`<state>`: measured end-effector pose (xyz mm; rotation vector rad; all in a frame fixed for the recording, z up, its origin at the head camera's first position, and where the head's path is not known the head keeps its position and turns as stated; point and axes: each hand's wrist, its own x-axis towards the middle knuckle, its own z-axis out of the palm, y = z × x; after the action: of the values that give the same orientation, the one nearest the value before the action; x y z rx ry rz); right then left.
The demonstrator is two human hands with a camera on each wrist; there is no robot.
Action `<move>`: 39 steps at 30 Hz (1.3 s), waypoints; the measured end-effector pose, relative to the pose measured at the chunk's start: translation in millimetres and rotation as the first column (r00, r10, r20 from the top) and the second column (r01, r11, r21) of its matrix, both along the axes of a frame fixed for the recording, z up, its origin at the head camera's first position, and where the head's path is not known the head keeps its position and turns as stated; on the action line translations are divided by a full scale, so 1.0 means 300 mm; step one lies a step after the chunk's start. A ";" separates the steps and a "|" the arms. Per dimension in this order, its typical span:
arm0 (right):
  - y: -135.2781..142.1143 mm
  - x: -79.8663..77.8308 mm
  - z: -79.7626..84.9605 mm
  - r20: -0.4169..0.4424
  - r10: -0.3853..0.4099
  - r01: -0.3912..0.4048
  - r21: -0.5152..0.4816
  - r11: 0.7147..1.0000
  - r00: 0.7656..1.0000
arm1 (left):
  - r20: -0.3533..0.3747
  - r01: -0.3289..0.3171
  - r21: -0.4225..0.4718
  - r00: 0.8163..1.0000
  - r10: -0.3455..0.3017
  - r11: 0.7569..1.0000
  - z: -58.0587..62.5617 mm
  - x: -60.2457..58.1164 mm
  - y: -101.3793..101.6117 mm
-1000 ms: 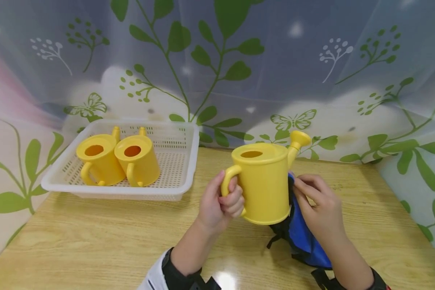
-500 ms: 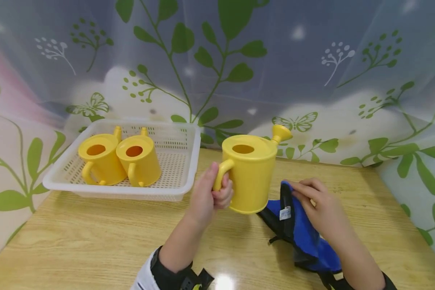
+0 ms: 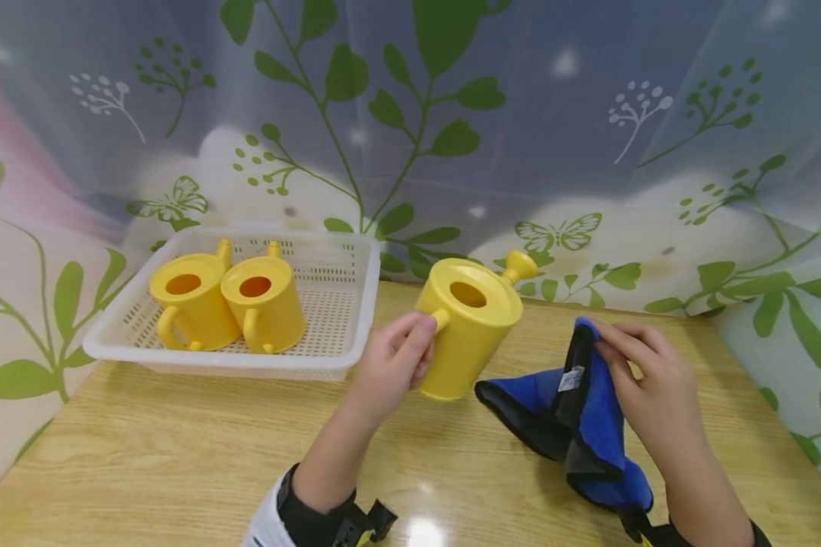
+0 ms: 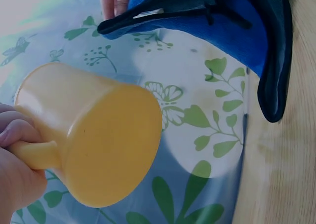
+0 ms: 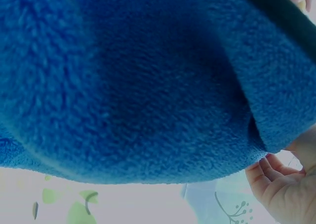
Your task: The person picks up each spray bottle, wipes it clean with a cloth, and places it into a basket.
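Note:
My left hand (image 3: 393, 365) grips the handle of a yellow watering can (image 3: 461, 334), held above the table and tilted, its spout pointing back and to the right. In the left wrist view the can's flat base (image 4: 118, 145) faces the camera. To the right, my right hand (image 3: 657, 380) pinches the top edge of a blue cloth (image 3: 605, 410) with black trim and a small white label. The cloth hangs in folds, apart from the can. Fuzzy blue pile fills most of the right wrist view, with the right hand (image 5: 286, 189) at its lower corner.
A white perforated plastic basket (image 3: 335, 357) stands at the back left of the wooden table (image 3: 178, 456). Inside its left half are two more yellow watering cans, one (image 3: 198, 304) beside the other (image 3: 267, 311). A leaf-patterned curtain (image 3: 520, 152) closes off the back.
The watering can has moved left, away from the cloth, and tipped over more. My right hand has drawn the cloth to the right, so more of it hangs in view.

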<state>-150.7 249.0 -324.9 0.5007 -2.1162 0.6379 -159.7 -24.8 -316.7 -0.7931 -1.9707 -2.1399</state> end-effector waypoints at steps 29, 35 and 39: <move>0.011 0.004 0.007 0.015 -0.014 0.014 -0.005 1.000 1.000 | -0.864 -0.646 -0.329 0.501 0.057 0.689 -0.053 -0.008 0.062; 0.010 0.009 0.012 0.031 -0.035 0.035 0.001 0.999 0.999 | -0.902 -0.697 -0.337 0.433 -0.004 0.633 -0.052 -0.001 0.066; 0.012 0.008 0.014 0.027 -0.034 0.034 0.002 0.999 0.999 | -0.929 -0.735 -0.316 0.368 -0.039 0.599 -0.053 0.000 0.069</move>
<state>-148.2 252.7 -320.7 0.4586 -2.1459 0.6275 -159.8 -4.1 -332.7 -1.0480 -1.9261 -0.3067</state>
